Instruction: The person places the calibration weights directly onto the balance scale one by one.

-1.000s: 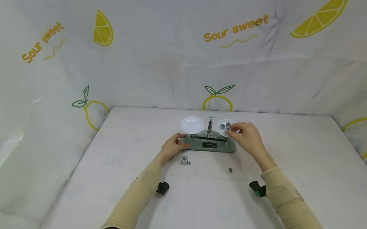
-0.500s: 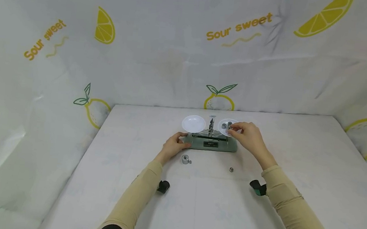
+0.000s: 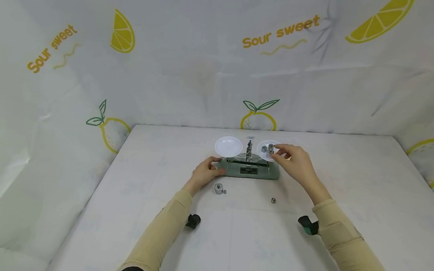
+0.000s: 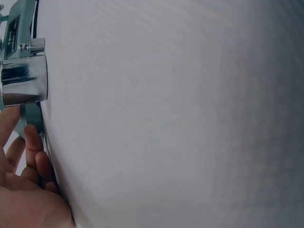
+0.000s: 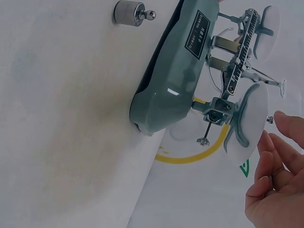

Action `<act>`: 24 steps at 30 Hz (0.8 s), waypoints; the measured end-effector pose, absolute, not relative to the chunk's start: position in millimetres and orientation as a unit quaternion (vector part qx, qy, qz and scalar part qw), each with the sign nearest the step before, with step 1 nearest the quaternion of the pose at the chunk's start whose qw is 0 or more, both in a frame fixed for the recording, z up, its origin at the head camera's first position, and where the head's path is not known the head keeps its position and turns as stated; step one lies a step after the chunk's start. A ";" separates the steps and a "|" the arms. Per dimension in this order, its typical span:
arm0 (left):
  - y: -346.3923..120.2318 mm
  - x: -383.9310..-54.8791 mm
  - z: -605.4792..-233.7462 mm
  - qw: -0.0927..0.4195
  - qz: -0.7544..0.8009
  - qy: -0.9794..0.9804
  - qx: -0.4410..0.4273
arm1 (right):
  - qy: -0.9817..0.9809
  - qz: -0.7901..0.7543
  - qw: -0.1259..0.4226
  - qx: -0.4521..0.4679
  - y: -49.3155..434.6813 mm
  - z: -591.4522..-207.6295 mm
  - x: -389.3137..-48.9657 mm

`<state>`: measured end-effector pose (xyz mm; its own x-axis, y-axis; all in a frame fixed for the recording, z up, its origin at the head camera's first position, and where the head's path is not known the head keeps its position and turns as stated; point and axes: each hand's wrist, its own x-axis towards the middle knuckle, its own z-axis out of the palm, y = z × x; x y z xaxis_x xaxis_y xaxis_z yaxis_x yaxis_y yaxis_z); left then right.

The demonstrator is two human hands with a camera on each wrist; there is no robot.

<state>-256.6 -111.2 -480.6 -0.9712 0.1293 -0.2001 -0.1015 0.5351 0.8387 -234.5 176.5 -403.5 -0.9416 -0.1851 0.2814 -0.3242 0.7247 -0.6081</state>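
A green balance scale (image 3: 249, 171) stands on the table with two white pans. My left hand (image 3: 203, 174) grips the left end of its base, thumb in front and fingers behind. The left pan (image 3: 228, 146) holds nothing visible. On the right pan (image 3: 264, 156) stand small metal weights (image 3: 264, 149), close together; some may be hidden. Beside them my right hand (image 3: 294, 162) hovers, thumb and fingers parted. In the right wrist view a weight's knob (image 5: 270, 119) shows above the pan edge, just apart from the thumb (image 5: 290, 128).
In front of the scale stand a large metal weight (image 3: 218, 189) and a tiny one (image 3: 225, 192) next to it. Another small weight (image 3: 273, 200) is farther right. A white cloth wall with lemon prints (image 3: 258, 121) rises behind the table.
My right hand has let go of a weight on the right pan and drawn slightly to the right. The left hand keeps its grip on the scale base.
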 end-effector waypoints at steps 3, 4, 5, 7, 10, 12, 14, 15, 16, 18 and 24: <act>-111.4 -256.2 -481.0 0.117 0.483 0.868 0.011 | -0.921 0.344 0.111 0.146 178.4 -403.2 -230.6; -111.5 -255.3 -480.5 0.114 0.480 0.870 0.014 | -0.921 0.343 0.112 0.149 178.9 -402.6 -228.8; -111.8 -255.1 -480.5 0.113 0.480 0.870 0.015 | -0.920 0.342 0.112 0.152 179.5 -402.1 -227.1; -111.9 -254.5 -480.1 0.110 0.481 0.870 0.015 | -0.920 0.341 0.110 0.157 181.1 -400.9 -223.5; -112.0 -254.5 -480.4 0.114 0.482 0.869 0.013 | -0.922 0.340 0.097 0.157 183.3 -399.5 -217.9; -112.2 -255.0 -481.2 0.120 0.485 0.866 0.008 | -0.924 0.340 0.085 0.155 185.0 -399.4 -214.6; -112.3 -255.4 -482.2 0.121 0.482 0.868 0.006 | -0.925 0.341 0.072 0.154 186.3 -399.5 -211.4; -112.3 -255.6 -482.6 0.121 0.481 0.868 0.005 | -0.925 0.342 0.065 0.155 186.8 -399.9 -210.1; -112.3 -255.5 -482.4 0.120 0.480 0.869 0.006 | -0.925 0.342 0.060 0.156 187.3 -400.2 -208.9; -112.1 -255.1 -481.6 0.116 0.477 0.871 0.007 | -0.924 0.343 0.050 0.160 188.2 -401.5 -207.2; -110.6 -254.6 -479.7 0.113 0.474 0.873 0.011 | -0.925 0.338 0.007 0.173 188.5 -408.1 -203.5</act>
